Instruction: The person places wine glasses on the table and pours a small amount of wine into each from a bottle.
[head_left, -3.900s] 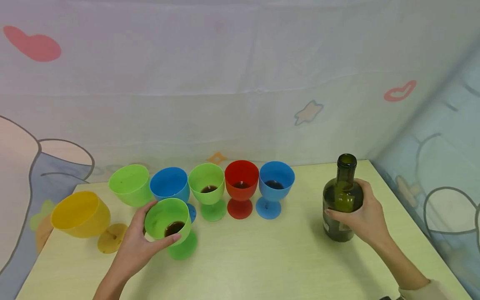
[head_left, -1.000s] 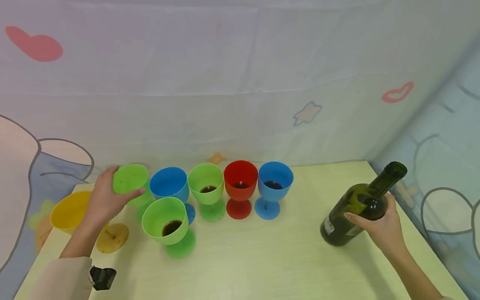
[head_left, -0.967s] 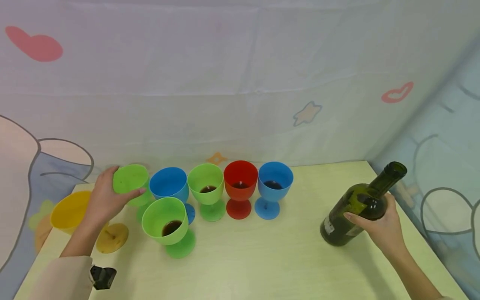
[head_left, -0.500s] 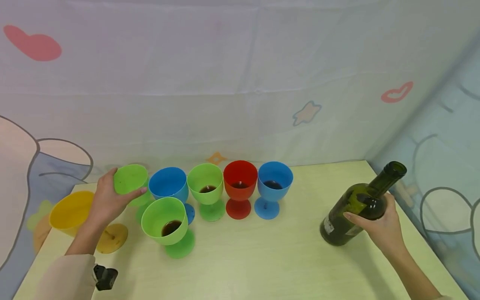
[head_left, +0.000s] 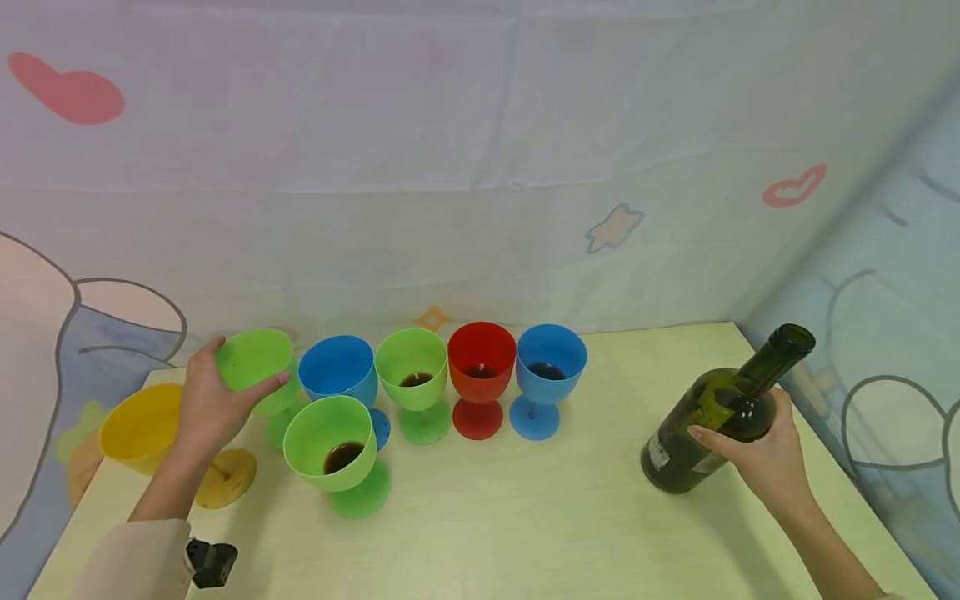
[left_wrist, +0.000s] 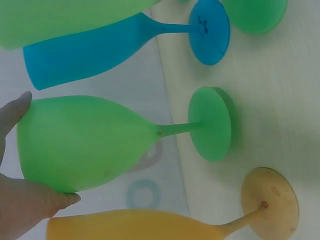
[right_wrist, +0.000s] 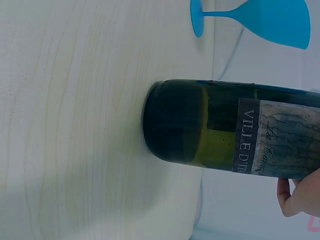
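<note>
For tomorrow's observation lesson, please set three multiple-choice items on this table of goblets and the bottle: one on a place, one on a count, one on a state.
1. Where does the yellow goblet stand?
A. At the left end, beside the left hand
B. Between the red and blue goblets
C. Next to the bottle

2. How many green goblets are on the table?
A. One
B. Three
C. Five

3. How is the dark green bottle held?
A. Lying flat, untouched
B. Upside down over a goblet
C. Tilted, base on the table, in the right hand's grip

Answers:
1 A, it is the leftmost goblet.
2 B, one is in the left hand's grip, one stands in front with dark liquid, and one stands in the row.
3 C, its neck leans to the right and its mouth has no stopper.
</note>
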